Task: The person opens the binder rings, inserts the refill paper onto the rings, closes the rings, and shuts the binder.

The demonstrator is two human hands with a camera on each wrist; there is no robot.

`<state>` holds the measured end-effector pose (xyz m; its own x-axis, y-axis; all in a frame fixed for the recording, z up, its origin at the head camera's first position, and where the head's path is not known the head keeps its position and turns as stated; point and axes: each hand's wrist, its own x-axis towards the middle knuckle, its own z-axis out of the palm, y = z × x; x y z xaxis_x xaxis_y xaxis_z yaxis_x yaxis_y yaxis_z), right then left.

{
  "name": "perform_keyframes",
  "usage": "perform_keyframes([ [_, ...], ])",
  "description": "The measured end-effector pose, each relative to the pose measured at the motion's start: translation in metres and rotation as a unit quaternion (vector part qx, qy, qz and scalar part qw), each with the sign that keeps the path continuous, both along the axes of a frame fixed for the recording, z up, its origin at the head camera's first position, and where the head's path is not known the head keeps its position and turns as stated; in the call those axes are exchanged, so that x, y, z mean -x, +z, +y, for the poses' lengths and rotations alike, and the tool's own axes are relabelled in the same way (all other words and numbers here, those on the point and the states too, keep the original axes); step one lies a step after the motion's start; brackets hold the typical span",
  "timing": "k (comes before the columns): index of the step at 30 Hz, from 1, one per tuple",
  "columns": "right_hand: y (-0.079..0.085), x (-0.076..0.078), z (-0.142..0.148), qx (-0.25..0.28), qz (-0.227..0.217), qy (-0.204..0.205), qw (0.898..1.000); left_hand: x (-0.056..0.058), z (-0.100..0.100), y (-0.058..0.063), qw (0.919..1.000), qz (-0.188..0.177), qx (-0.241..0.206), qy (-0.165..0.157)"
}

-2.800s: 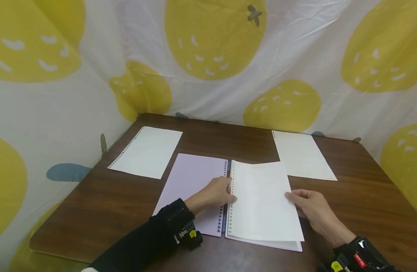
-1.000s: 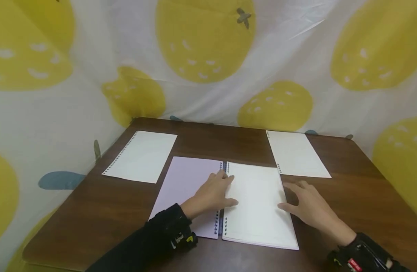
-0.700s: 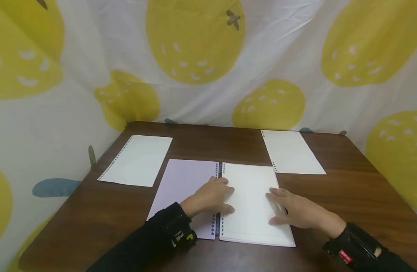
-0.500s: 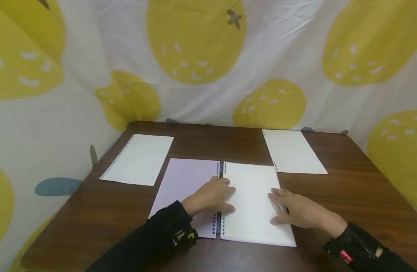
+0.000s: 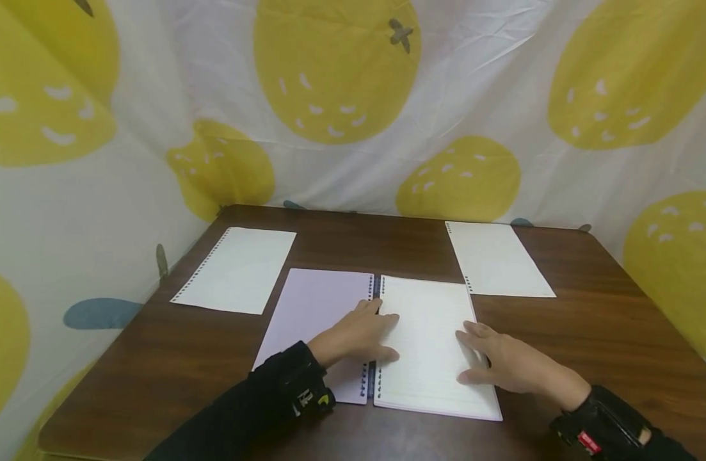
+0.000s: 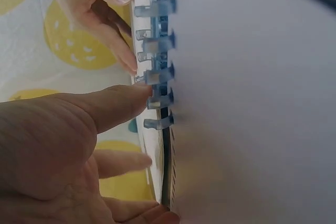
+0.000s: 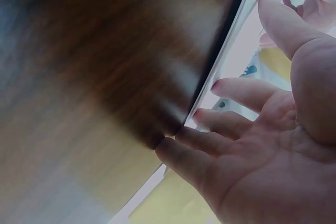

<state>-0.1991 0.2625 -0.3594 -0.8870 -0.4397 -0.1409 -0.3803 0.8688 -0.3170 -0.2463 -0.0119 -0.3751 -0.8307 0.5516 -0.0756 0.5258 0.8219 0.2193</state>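
An open loose-leaf notebook lies in front of me in the head view: its lilac cover [image 5: 312, 301] to the left, a stack of white ruled pages [image 5: 424, 339] to the right. Between them runs a blue ring binder spine [image 6: 159, 45], whose rings show in the left wrist view. My left hand [image 5: 355, 333] reaches over the cover, fingers spread, thumb and fingertips touching the pages along the rings. With fingers extended, my right hand [image 5: 505, 358] rests its fingertips on the right side of the top page. In the right wrist view, the right fingers [image 7: 231, 93] lie along the page edge.
One loose punched sheet [image 5: 237, 269] lies at the back left of the brown wooden table [image 5: 139, 358]. Another loose sheet [image 5: 499, 259] lies at the back right, close to the notebook's top right corner. A lemon-patterned curtain [image 5: 341, 173] hangs behind the table.
Earlier my right hand pinched the top sheet's right edge; it has let go and now rests on the page. That sheet now lies flat and lined up with the stack. My left hand stays at the rings.
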Motion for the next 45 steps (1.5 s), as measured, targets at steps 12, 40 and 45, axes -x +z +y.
perform_keyframes([
  [12,0.001,0.002,0.004,0.015,0.010,0.003,1.000,0.003,0.001,0.002,0.9999,0.004,0.014,0.002],
  [40,0.009,0.015,0.008,0.016,0.076,-0.040,0.996,0.001,0.014,0.011,0.9994,0.013,0.018,0.027],
  [45,0.020,0.045,0.027,0.053,0.125,-0.121,0.983,0.014,0.028,0.015,0.9990,0.040,-0.005,0.023],
])
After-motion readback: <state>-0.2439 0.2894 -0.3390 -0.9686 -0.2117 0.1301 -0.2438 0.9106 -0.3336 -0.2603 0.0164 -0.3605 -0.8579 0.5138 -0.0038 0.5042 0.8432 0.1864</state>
